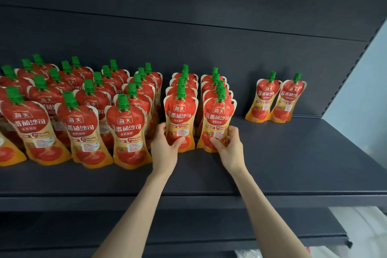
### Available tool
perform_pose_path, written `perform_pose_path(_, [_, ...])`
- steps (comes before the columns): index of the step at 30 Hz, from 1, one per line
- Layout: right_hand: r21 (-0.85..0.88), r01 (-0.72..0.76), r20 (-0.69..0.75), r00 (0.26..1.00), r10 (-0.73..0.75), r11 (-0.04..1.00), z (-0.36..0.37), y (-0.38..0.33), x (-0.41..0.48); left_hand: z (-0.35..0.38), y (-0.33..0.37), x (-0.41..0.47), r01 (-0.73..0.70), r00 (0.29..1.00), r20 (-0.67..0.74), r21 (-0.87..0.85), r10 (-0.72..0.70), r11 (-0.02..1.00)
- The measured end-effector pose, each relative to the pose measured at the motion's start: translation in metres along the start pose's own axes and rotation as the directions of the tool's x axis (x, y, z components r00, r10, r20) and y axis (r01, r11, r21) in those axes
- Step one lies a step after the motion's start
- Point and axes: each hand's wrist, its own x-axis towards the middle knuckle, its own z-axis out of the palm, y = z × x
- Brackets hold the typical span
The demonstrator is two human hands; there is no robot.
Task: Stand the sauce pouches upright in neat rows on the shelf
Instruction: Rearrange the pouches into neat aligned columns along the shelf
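head view: 海天 番茄沙司 pouches (pixel 181 119) (pixel 217 123) in hands (pixel 164 150) (pixel 229 150)

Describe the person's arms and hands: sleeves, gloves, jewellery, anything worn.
Nothing worn shows. The left hand and right hand are bare, with no gloves or rings in view. The left forearm and right forearm are bare down to the frame's bottom edge: no sleeve, watch or bracelet.

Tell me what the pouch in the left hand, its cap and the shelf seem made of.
Pouch in the left hand: flexible printed film, probably plastic laminate; glossy, with soft creases. Cap: green, ridged, apparently moulded plastic. Shelf: dark matt panel, likely painted metal; smooth, even surface.
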Motion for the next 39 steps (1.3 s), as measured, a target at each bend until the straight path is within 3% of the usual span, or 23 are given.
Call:
perform_pose_path(12, [-0.140, -0.010, 0.034, 0.999, 0.015, 0.990, 0.0022, 0.0046, 0.0020, 0.0046, -0.0051, -0.0036, 0.013, 1.000, -0.010, 0.003, -0.013, 1.000])
perform_pose_path(39, [-0.141, -0.019, 0.104, 0.994, 0.034, 0.990, -0.0042, 0.0047, 0.0000, 0.0026, -0.0052, -0.0053, 0.042, 0.999, 0.030, 0.019, -0.043, 0.999])
